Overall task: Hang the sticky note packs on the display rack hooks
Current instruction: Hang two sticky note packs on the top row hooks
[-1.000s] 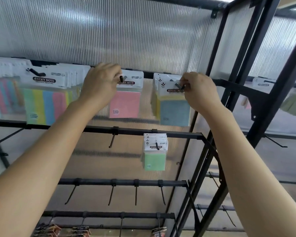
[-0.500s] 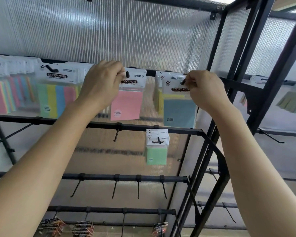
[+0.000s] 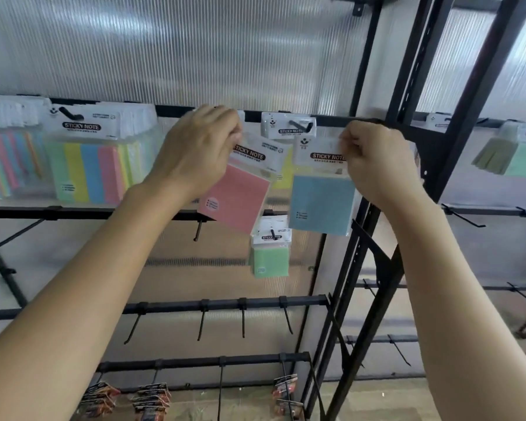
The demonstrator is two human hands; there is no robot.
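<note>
My left hand [image 3: 198, 153] pinches the top card of a pink sticky note pack [image 3: 237, 199], which hangs tilted below the top rail [image 3: 331, 120]. My right hand [image 3: 377, 165] pinches the header corner of a blue sticky note pack [image 3: 321, 205], held just under a hook [image 3: 299, 126]. That hook carries several white-carded packs with yellow notes behind. The hook behind my left hand is hidden.
Striped multi-colour packs [image 3: 85, 165] fill the hooks at the left. A green pack [image 3: 269, 259] hangs one rail lower, with bare hooks [image 3: 243, 320] on the rails beneath. Black frame posts [image 3: 407, 86] stand right of my right hand. Dark packs [image 3: 152, 396] hang at the bottom.
Both packs sat at the hook tips before. Now they are lower and away from the hooks, and the pink pack has tilted.
</note>
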